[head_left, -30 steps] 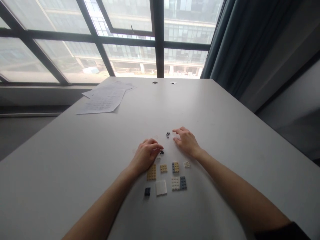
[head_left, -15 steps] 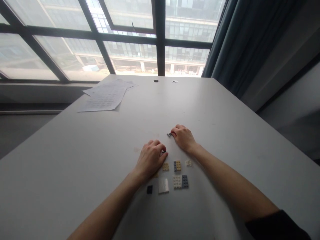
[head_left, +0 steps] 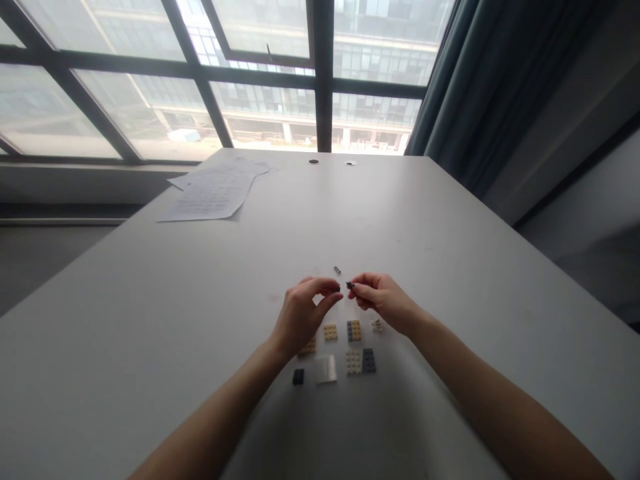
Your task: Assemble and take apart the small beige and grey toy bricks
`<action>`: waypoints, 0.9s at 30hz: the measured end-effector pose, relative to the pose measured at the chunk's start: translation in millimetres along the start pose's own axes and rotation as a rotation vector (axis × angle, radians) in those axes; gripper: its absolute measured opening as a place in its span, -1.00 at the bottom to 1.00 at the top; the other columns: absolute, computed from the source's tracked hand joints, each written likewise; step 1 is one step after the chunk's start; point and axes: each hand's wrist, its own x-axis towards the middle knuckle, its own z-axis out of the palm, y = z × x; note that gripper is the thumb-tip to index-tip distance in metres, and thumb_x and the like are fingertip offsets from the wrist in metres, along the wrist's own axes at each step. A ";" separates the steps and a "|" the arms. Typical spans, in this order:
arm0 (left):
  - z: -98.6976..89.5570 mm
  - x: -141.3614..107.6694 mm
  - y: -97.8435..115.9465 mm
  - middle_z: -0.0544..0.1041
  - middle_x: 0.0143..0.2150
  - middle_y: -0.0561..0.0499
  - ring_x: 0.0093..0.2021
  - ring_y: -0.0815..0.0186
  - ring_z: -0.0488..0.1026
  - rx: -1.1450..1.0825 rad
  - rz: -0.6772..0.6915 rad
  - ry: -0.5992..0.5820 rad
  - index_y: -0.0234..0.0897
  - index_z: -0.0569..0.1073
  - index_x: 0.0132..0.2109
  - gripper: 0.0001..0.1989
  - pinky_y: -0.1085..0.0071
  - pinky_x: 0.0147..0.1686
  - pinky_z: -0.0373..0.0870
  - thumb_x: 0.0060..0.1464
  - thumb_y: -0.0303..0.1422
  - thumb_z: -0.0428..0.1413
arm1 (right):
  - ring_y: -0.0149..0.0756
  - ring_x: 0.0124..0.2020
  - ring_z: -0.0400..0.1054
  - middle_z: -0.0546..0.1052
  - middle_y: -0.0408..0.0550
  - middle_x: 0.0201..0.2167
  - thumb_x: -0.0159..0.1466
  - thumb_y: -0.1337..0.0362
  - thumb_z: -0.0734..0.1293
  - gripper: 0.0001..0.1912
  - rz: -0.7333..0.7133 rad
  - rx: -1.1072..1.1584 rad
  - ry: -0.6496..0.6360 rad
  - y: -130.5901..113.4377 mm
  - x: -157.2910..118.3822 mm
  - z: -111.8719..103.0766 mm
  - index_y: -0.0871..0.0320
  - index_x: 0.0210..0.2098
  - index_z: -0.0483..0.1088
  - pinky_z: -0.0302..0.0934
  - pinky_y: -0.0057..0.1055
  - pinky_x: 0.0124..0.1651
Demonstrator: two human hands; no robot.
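Between thumb and fingers of my left hand (head_left: 309,304) is a small dark building brick (head_left: 337,289), partly hidden by the fingertips. Facing it, a short gap away, my right hand (head_left: 383,297) pinches another small dark building brick (head_left: 350,285). Just beyond the fingertips lies a small grey piece (head_left: 337,270). Nearer me on the table are a tan studded plate (head_left: 330,332), a grey-and-tan plate pair (head_left: 354,331) and a small white piece (head_left: 377,325). Another tan plate (head_left: 309,347) is partly covered by my left wrist.
Closest to me are a black brick (head_left: 299,377), a smooth whitish tile (head_left: 326,369), a white studded plate (head_left: 353,362) and a dark grey plate (head_left: 369,361). Printed papers (head_left: 210,197) lie at the far left of the white table (head_left: 450,253).
My right hand has picked up a dark brick from beside the small grey piece and come nearer. My left hand has lifted and turned slightly, bringing its brick toward the right hand.
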 end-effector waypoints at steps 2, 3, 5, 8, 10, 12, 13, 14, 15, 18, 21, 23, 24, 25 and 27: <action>0.5 -0.7 4.1 0.53 -0.36 0.06 -0.35 0.37 0.46 0.005 0.060 0.047 -0.23 0.49 -0.24 -0.92 0.44 -0.28 0.41 0.06 -0.39 0.19 | -0.54 -0.59 0.16 0.45 -0.18 -0.53 0.06 0.16 0.43 -0.75 0.051 0.114 -0.031 0.0 -2.0 8.3 0.22 -0.42 0.40 0.04 -0.50 -0.47; 0.5 -0.8 5.5 0.53 -0.37 0.06 -0.35 0.37 0.46 0.024 0.093 0.063 -0.23 0.49 -0.25 -0.93 0.44 -0.28 0.40 0.07 -0.39 0.19 | -0.54 -0.59 0.15 0.44 -0.18 -0.54 0.05 0.15 0.43 -0.74 0.070 0.143 -0.044 0.2 -2.7 12.0 0.22 -0.42 0.40 0.03 -0.51 -0.48; 0.2 -0.9 7.0 0.52 -0.40 0.06 -0.35 0.36 0.45 0.066 0.152 0.083 -0.24 0.48 -0.27 -0.96 0.42 -0.28 0.40 0.08 -0.40 0.18 | -0.54 -0.59 0.17 0.44 -0.18 -0.54 0.05 0.14 0.43 -0.73 0.089 0.154 -0.057 0.5 -3.8 18.1 0.22 -0.41 0.40 0.03 -0.51 -0.48; -0.6 -0.4 6.6 0.53 -0.41 0.05 -0.35 0.34 0.45 0.104 0.209 0.094 -0.24 0.48 -0.29 -0.98 0.41 -0.29 0.41 0.09 -0.40 0.16 | -0.52 -0.56 0.21 0.45 -0.16 -0.52 0.06 0.17 0.40 -0.76 0.068 0.111 -0.022 -0.3 -5.8 23.4 0.23 -0.39 0.42 0.09 -0.51 -0.46; -1.0 -0.2 5.9 0.54 -0.39 0.04 -0.34 0.34 0.45 0.115 0.236 0.094 -0.23 0.48 -0.28 -0.98 0.41 -0.29 0.41 0.10 -0.39 0.16 | -0.50 -0.52 0.25 0.47 -0.14 -0.50 0.06 0.20 0.40 -0.78 0.051 0.087 0.004 -1.7 -7.0 24.5 0.24 -0.38 0.43 0.13 -0.50 -0.42; -1.4 -0.1 5.2 0.56 -0.37 0.03 -0.33 0.34 0.45 0.124 0.261 0.092 -0.24 0.48 -0.27 -0.97 0.41 -0.28 0.41 0.11 -0.39 0.16 | -0.49 -0.50 0.28 0.49 -0.12 -0.48 0.05 0.19 0.41 -0.77 0.055 0.088 0.013 -2.6 -7.9 24.3 0.24 -0.38 0.44 0.17 -0.49 -0.40; -1.5 -0.2 5.0 0.56 -0.36 0.03 -0.33 0.34 0.45 0.126 0.273 0.089 -0.24 0.48 -0.26 -0.97 0.41 -0.28 0.41 0.11 -0.40 0.16 | -0.48 -0.50 0.29 0.49 -0.11 -0.48 0.05 0.17 0.41 -0.76 0.057 0.094 0.016 -2.6 -8.0 24.0 0.24 -0.39 0.44 0.18 -0.48 -0.40; -1.6 -0.3 4.7 0.56 -0.36 0.03 -0.33 0.35 0.45 0.128 0.286 0.086 -0.24 0.49 -0.26 -0.97 0.41 -0.28 0.41 0.10 -0.40 0.16 | -0.47 -0.50 0.29 0.49 -0.11 -0.49 0.05 0.13 0.42 -0.73 0.056 0.097 0.021 -2.2 -8.0 23.7 0.24 -0.41 0.44 0.19 -0.48 -0.40; -1.6 -0.5 4.4 0.56 -0.35 0.02 -0.33 0.35 0.44 0.129 0.298 0.082 -0.24 0.49 -0.26 -0.96 0.41 -0.28 0.41 0.10 -0.41 0.16 | -0.47 -0.51 0.29 0.48 -0.12 -0.51 0.06 0.09 0.42 -0.71 0.053 0.097 0.026 -1.4 -7.8 23.3 0.23 -0.43 0.44 0.19 -0.48 -0.41; -1.1 -1.5 2.7 0.56 -0.35 0.01 -0.33 0.35 0.44 0.142 0.319 0.067 -0.24 0.49 -0.25 -0.95 0.41 -0.27 0.41 0.12 -0.40 0.15 | -0.48 -0.53 0.27 0.46 -0.14 -0.56 0.05 0.02 0.43 -0.65 0.038 0.093 0.032 2.5 -6.8 22.5 0.23 -0.47 0.44 0.17 -0.48 -0.42; -0.5 -2.8 -0.2 0.56 -0.33 0.00 -0.31 0.34 0.44 0.157 0.327 0.044 -0.23 0.49 -0.22 -0.92 0.40 -0.26 0.42 0.14 -0.37 0.12 | -0.48 -0.53 0.27 0.47 -0.14 -0.55 0.02 0.02 0.46 -0.64 0.045 0.101 0.029 5.4 -5.8 21.9 0.23 -0.46 0.45 0.18 -0.47 -0.40; -0.5 -3.2 -2.0 0.57 -0.32 0.00 -0.31 0.34 0.45 0.167 0.332 0.034 -0.23 0.49 -0.21 -0.91 0.40 -0.26 0.42 0.15 -0.37 0.11 | -0.48 -0.53 0.27 0.48 -0.13 -0.54 0.02 0.05 0.46 -0.66 0.044 0.091 0.032 5.6 -4.8 20.3 0.23 -0.46 0.47 0.19 -0.46 -0.39; -0.6 -3.2 -2.7 0.57 -0.31 0.00 -0.30 0.34 0.45 0.171 0.334 0.034 -0.23 0.49 -0.21 -0.91 0.41 -0.26 0.41 0.15 -0.37 0.11 | -0.47 -0.53 0.27 0.48 -0.13 -0.54 0.03 0.07 0.45 -0.68 0.036 0.076 0.035 5.3 -4.1 18.8 0.23 -0.45 0.47 0.19 -0.46 -0.39; -0.8 -3.2 -3.3 0.57 -0.31 0.00 -0.30 0.34 0.45 0.175 0.332 0.036 -0.23 0.49 -0.21 -0.92 0.41 -0.25 0.41 0.15 -0.37 0.12 | -0.47 -0.53 0.27 0.49 -0.13 -0.54 0.05 0.10 0.44 -0.71 0.021 0.049 0.039 5.0 -3.2 16.8 0.23 -0.44 0.48 0.20 -0.46 -0.38; -1.0 -2.9 -4.4 0.57 -0.32 0.00 -0.31 0.33 0.45 0.193 0.313 0.032 -0.24 0.49 -0.23 -0.92 0.40 -0.25 0.40 0.14 -0.35 0.12 | -0.45 -0.53 0.28 0.51 -0.12 -0.53 0.09 0.16 0.40 -0.78 -0.037 -0.064 0.064 4.8 -1.3 11.1 0.23 -0.41 0.49 0.21 -0.44 -0.38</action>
